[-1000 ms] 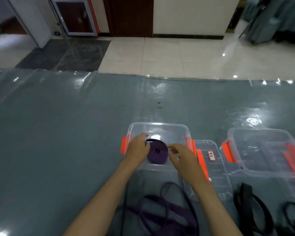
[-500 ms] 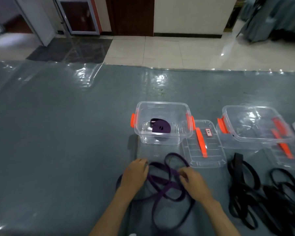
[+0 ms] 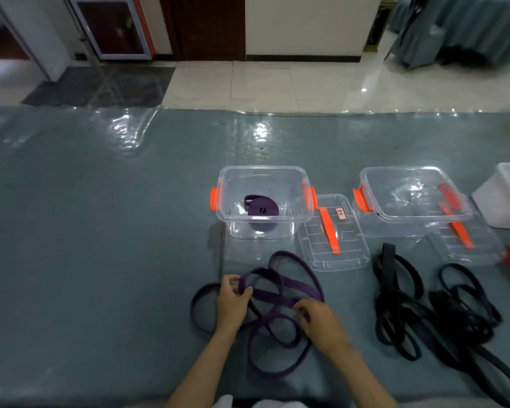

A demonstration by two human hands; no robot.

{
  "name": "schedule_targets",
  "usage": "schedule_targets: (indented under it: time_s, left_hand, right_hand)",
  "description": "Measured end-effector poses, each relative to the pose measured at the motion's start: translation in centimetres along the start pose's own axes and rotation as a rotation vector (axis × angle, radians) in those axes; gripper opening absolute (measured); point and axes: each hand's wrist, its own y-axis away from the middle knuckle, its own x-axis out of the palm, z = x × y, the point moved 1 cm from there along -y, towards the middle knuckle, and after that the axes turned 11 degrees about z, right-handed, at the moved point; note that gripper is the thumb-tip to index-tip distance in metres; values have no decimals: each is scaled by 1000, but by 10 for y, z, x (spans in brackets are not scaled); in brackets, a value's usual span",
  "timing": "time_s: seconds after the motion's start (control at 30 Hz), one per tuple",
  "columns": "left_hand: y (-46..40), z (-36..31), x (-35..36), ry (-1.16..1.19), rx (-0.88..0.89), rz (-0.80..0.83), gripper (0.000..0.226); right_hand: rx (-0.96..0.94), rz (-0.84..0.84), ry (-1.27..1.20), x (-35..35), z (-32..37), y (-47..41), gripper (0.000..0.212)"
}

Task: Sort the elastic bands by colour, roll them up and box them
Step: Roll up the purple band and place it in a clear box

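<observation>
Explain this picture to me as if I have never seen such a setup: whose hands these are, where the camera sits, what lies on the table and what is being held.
There is no machine here. A person wears a wide-angle camera on the head, looking forward and down, so the two bare arms coming in from the bottom are their own. The table has a grey-green cover under clear film. The left hand and right hand both grip loose purple bands lying in a tangle. Behind them stands a clear box with orange clips, holding one rolled purple band; its lid lies beside it. To the right is a second clear box, which seems to hold no bands, and a heap of black bands.
</observation>
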Motion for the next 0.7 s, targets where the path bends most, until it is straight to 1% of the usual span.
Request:
schedule_targets:
  time_s: [0.1, 0.2, 0.27, 0.33, 0.43, 0.57, 0.63, 0.7]
  left_hand:
    - [5, -17, -13, -50, 113, -12, 29]
    - [10, -38, -24, -67, 237, -22, 29]
    - [15, -55, -30, -66, 303, -22, 33]
    - [23, -73, -34, -70, 388, -7, 35]
    - [37, -102, -41, -93, 539, 13, 36]
    - [56, -142, -54, -129, 722, -15, 31]
    - [60, -157, -62, -208, 795, -9, 28]
    - [64, -168, -68, -310, 848, 30, 30]
  right_hand:
    - [-18, -71, -110, -5, 0, 2, 25]
    - [-101, -117, -216, -12, 14, 0, 23]
    - [-197, -158, -304, -19, 30, -2, 27]
    - [-301, -205, -385, -26, 50, -3, 36]
    - [-396, -277, -375, -40, 74, -9, 50]
    - [-377, -298, -323, -55, 91, -18, 67]
    - [-378, -394, -297, -64, 96, -20, 73]
    - [-435, -462, -297, -74, 103, -20, 72]
